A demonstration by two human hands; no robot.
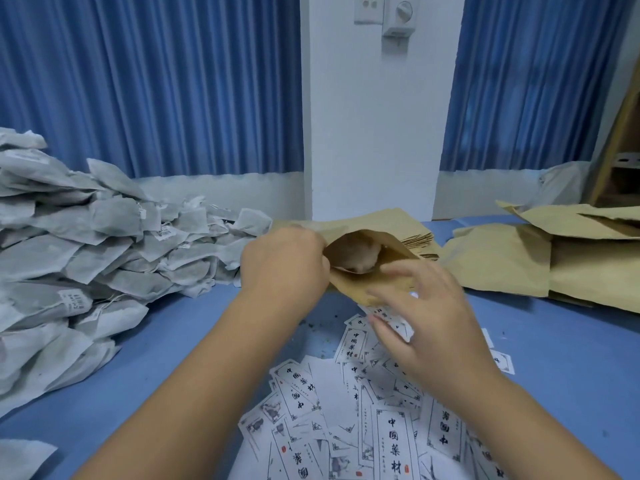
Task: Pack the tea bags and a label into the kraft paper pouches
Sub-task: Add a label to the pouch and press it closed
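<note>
Desk: What's in the foreground?

Photographer: Printed labels lie scattered on a blue table. Above them the right hand spreads its fingers against a kraft paper pouch, with one label under them; I can't tell whether it is pinched.

Desk: And the other hand?

Photographer: The left hand grasps the pouch's open mouth. Tea bags are heaped to the left, more pouches lie to the right, and blue curtains hang behind.

The 2 forearms reach forward. The left hand grips the pouch rim (fingers curled). The right hand pinches a label, fingers spread.
</note>
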